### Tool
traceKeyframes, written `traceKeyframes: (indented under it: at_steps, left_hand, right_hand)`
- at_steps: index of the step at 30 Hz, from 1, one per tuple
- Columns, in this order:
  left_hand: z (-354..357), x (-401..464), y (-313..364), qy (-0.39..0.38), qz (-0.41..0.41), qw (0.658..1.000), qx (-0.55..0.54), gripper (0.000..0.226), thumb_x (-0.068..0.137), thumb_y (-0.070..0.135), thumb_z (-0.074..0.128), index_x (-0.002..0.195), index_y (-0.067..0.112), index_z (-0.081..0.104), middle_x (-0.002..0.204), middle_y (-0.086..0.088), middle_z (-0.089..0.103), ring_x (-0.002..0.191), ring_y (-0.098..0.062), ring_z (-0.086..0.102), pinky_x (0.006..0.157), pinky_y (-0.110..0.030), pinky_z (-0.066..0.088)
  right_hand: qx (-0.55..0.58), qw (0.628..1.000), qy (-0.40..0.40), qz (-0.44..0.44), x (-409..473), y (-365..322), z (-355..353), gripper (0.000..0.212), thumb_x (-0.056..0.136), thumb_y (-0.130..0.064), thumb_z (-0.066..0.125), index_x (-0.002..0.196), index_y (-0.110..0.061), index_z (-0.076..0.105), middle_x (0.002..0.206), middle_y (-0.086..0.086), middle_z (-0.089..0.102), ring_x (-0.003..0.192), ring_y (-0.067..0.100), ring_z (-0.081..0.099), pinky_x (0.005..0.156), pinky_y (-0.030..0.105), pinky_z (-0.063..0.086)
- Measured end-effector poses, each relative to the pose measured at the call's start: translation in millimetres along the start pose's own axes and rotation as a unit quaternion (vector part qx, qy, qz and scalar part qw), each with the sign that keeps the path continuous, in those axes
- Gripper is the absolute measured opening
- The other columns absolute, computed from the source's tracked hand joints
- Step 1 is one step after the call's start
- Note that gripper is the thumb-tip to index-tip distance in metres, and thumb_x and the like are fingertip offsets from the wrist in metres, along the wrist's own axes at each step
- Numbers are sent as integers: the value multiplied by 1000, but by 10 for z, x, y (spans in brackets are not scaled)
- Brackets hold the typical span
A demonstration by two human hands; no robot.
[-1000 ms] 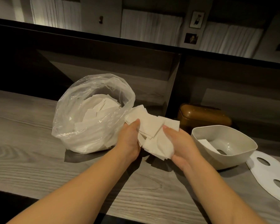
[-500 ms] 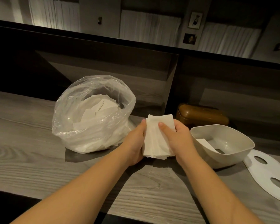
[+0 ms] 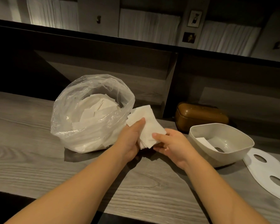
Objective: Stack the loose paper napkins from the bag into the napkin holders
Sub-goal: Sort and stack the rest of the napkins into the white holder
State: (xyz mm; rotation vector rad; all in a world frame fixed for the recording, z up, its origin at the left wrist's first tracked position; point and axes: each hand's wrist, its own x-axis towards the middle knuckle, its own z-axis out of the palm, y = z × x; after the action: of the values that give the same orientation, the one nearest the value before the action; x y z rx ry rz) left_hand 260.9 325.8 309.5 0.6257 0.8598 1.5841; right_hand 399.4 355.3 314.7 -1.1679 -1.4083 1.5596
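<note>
We hold a bunch of napkins [image 3: 145, 126] in both hands: our left hand [image 3: 129, 143] grips one side, our right hand [image 3: 171, 143] pinches the other. We think we are tidying them. Next they go in the white holder [image 3: 242, 152], near on the table [image 3: 39, 167]. The clear bag [image 3: 81, 126] has more white squares

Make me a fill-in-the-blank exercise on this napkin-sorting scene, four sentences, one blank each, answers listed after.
1. Both hands hold a stack of paper ____ above the wooden counter.
2. The clear plastic bag lies to the ____ of the left hand.
3. The open beige napkin holder stands nearest the ____ hand.
4. The flat white lid has ____ oval holes.

Answers: napkins; left; right; two
</note>
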Motion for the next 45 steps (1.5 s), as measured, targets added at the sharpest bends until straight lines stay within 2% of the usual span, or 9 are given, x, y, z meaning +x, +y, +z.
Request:
traceKeyframes:
  at_steps: [4, 7, 10, 16, 20, 23, 29, 39, 45]
  left_hand:
    - [-100, 94, 2, -23, 61, 996, 66, 25, 93, 12, 63, 113, 25, 55, 113, -1, 63, 105, -23, 62, 79, -42, 59]
    - [-195, 159, -41, -29, 136, 938, 317, 46, 86, 17, 72, 125, 28, 49, 121, 7, 58, 107, -11, 58, 72, -22, 53]
    - [-266, 169, -23, -43, 195, 911, 361, 54, 84, 18, 76, 127, 33, 47, 121, 13, 57, 109, -9, 59, 78, -23, 57]
    - [-318, 120, 18, -132, 146, 868, 456, 94, 78, 17, 82, 149, 39, 24, 139, 10, 41, 109, -5, 52, 74, -8, 51]
    - [-274, 95, -8, -221, 133, 845, 468, 119, 75, 18, 85, 145, 58, -2, 145, 15, 26, 126, -5, 40, 93, -12, 44]
    - [-258, 105, -14, -190, 151, 841, 484, 120, 76, 15, 83, 147, 55, -5, 148, 11, 21, 131, -10, 32, 100, -21, 35]
    - [-274, 103, -14, -201, 137, 849, 469, 117, 79, 9, 79, 149, 53, -4, 136, 16, 22, 112, -2, 43, 76, 1, 44]
    - [-292, 112, 10, -151, 175, 850, 473, 97, 86, 9, 72, 147, 51, 9, 132, 9, 41, 104, -4, 54, 74, -6, 49]
    - [-304, 126, 7, -186, 135, 840, 491, 110, 82, 16, 79, 146, 55, -2, 137, 15, 25, 111, -3, 46, 76, 1, 43]
  right_hand:
    - [157, 985, 55, -35, 17, -31, -103, 18, 93, -5, 61, 110, -11, 61, 110, 6, 68, 102, 24, 66, 81, 38, 59]
    - [23, 992, 106, -58, 69, 48, -145, 13, 95, -9, 58, 105, -17, 60, 113, 6, 66, 101, 22, 65, 84, 41, 59]
    - [-38, 982, 135, -130, 82, 77, -160, 18, 96, -12, 58, 105, -28, 55, 112, -2, 63, 102, 16, 63, 83, 35, 59]
    - [-161, 977, 56, -128, 103, 157, -229, 67, 84, -9, 74, 134, -30, 36, 127, -3, 48, 114, 16, 53, 79, 25, 57]
    - [-188, 972, 15, -138, 110, 156, -202, 92, 76, -13, 82, 143, -40, 25, 130, -10, 35, 115, 13, 45, 75, 22, 51]
    - [-186, 972, 57, -130, 137, 166, -215, 91, 78, -11, 80, 146, -36, 25, 133, -11, 36, 118, 15, 40, 85, 29, 51]
    - [-196, 966, 85, -147, 153, 173, -247, 62, 81, -13, 78, 127, -31, 40, 127, -2, 48, 117, 18, 50, 90, 35, 56]
    - [-207, 955, 93, -192, 172, 190, -327, 63, 81, -12, 78, 125, -42, 43, 122, -10, 49, 105, 15, 54, 75, 24, 59]
    - [-228, 963, 61, -131, 176, 188, -309, 89, 75, -16, 84, 142, -37, 29, 132, -9, 37, 119, 17, 42, 95, 38, 52]
